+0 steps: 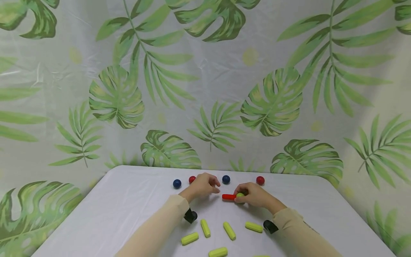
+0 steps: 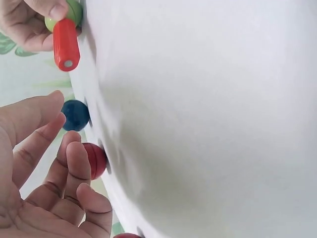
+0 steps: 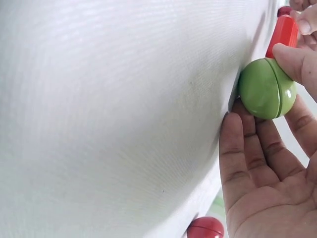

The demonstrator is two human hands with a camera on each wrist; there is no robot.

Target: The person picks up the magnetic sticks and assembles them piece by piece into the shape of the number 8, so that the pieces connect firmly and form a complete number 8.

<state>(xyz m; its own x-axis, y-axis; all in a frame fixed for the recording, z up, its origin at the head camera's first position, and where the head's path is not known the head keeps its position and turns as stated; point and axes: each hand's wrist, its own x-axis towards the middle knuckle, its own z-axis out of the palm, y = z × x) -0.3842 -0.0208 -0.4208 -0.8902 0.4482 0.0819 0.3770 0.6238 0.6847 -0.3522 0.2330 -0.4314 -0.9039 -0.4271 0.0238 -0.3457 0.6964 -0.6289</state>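
Note:
Between its thumb and fingers my right hand [image 1: 253, 194] pinches a green ball [image 3: 262, 91], which has a groove round its middle. A red stick [image 1: 228, 197] touches that ball and points left toward my other hand. Its near end shows a small round metal-looking spot in the left wrist view. My left hand [image 1: 201, 186] is just left of the stick, fingers loosely bent, with nothing held. Close behind it lie a red ball [image 1: 192, 179] and a blue ball [image 1: 226, 179]. Part of the green ball is covered by my right thumb and fingers.
Another blue ball [image 1: 177, 184] lies at the back left, another red ball [image 1: 260, 180] at the back right. Several yellow-green sticks, among them one stick [image 1: 229, 230], lie scattered on the white table [image 1: 135, 189] nearer me. A leaf-patterned curtain [image 1: 218, 85] hangs behind.

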